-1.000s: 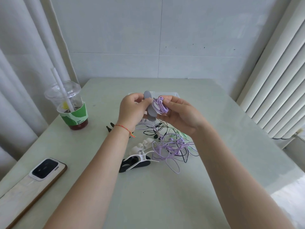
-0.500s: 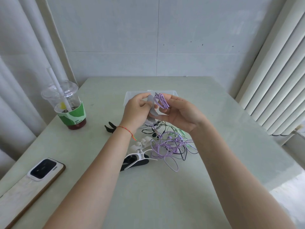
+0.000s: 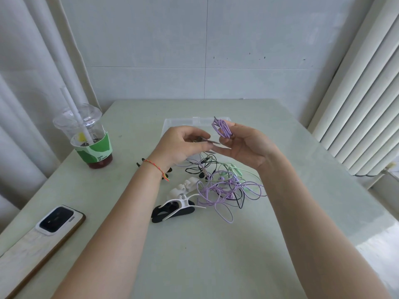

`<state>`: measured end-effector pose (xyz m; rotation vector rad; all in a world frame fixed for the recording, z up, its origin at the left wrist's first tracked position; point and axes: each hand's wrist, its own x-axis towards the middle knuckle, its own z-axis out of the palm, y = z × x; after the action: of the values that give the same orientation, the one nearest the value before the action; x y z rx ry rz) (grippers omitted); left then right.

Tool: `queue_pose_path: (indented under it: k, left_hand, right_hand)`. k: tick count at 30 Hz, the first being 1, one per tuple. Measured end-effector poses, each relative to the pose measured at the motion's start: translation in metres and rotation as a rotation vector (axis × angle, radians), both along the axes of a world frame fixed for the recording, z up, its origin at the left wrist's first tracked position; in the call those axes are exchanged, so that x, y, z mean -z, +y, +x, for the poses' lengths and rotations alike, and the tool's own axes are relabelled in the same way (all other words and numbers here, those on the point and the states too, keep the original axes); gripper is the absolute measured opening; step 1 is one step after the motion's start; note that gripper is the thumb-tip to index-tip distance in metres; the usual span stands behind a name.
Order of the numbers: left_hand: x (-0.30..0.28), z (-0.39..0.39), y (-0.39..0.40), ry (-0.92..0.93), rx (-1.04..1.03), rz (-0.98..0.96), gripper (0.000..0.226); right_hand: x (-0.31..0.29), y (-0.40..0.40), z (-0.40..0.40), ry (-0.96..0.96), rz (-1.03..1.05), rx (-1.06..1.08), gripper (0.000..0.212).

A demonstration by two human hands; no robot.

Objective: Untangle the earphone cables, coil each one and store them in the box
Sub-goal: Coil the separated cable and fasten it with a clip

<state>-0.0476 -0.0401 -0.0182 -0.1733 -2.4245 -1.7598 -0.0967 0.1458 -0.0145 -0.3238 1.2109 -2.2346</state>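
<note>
My right hand (image 3: 246, 147) holds a small coiled bundle of purple earphone cable (image 3: 223, 128) between thumb and fingers, raised in front of the clear plastic box (image 3: 183, 122). Just left of it, my left hand (image 3: 179, 145) pinches a thin grey cable holder (image 3: 208, 140), seen edge-on. Below both hands a tangle of purple, black and green earphone cables (image 3: 225, 187) lies on the table. A purple loop trails toward me from the tangle.
White and black cable winders (image 3: 177, 207) and white clips (image 3: 183, 186) lie left of the tangle. An iced drink cup with a straw (image 3: 86, 137) stands at the left. A phone (image 3: 58, 219) rests on a wooden board (image 3: 23, 253). A radiator (image 3: 356, 104) runs along the right.
My hands have drawn apart. The right hand lifted the purple coil up and to the right, away from the grey holder, which stays in my left fingers.
</note>
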Motion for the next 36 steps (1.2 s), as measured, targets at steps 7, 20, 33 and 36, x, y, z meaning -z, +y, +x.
queue_pose_path:
  k: [7, 20, 33, 36]
  left_hand:
    - [-0.002, 0.003, 0.007, 0.054, -0.047, -0.074, 0.017]
    - [0.000, 0.002, 0.008, 0.095, -0.156, -0.078, 0.011]
    - [-0.002, 0.003, 0.008, -0.035, 0.057, 0.035, 0.026]
    - [-0.002, 0.003, 0.006, -0.063, 0.057, 0.005, 0.021]
  right_hand:
    - [0.001, -0.002, 0.000, 0.011, 0.021, 0.028, 0.017]
    - [0.000, -0.004, 0.002, 0.095, 0.048, 0.002, 0.016]
    - [-0.011, -0.010, 0.008, 0.628, 0.457, 0.379, 0.016]
    - [-0.012, -0.012, 0.008, 0.751, 0.561, 0.441, 0.014]
